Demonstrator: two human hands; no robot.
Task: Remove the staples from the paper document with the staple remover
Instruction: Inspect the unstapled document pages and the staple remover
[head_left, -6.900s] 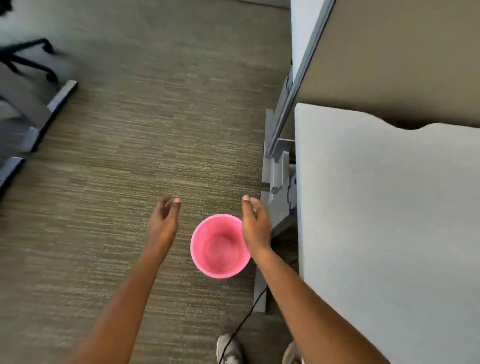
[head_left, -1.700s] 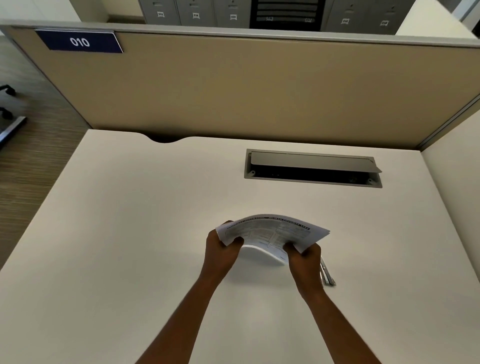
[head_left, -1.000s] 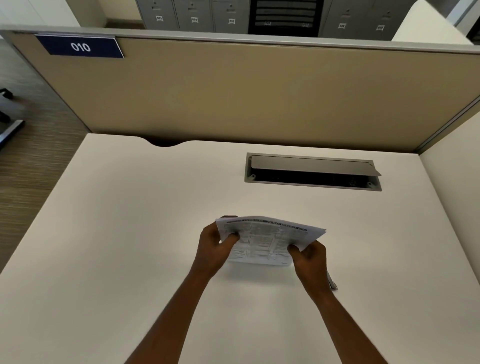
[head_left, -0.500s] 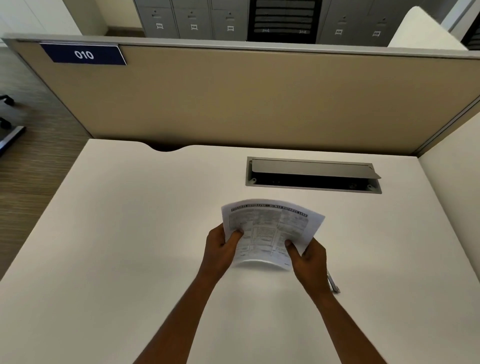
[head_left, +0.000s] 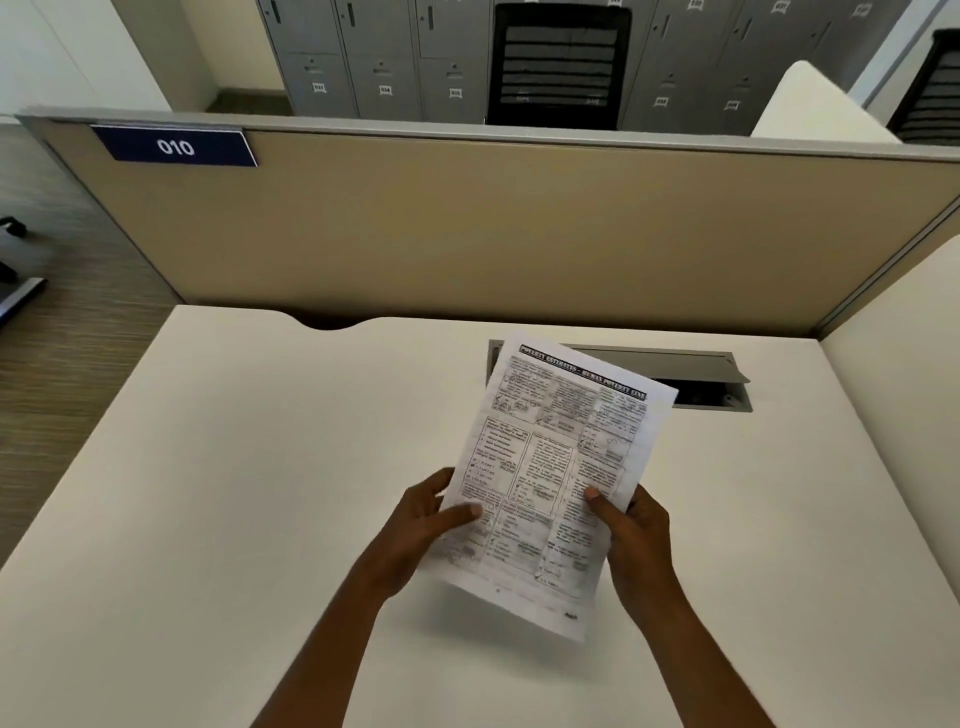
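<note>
Both hands hold the paper document (head_left: 556, 478) lifted above the white desk (head_left: 218, 493), near its middle. The left hand (head_left: 421, 525) pinches its left edge, thumb on the printed face; the right hand (head_left: 631, 540) grips its right edge likewise.

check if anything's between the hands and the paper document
Nothing visible does. The left hand and the right hand hold the paper document by its side edges, thumbs on its printed face, above the desk.

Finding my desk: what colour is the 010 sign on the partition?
The rectangular 010 sign is dark blue with white digits; head view.
</note>
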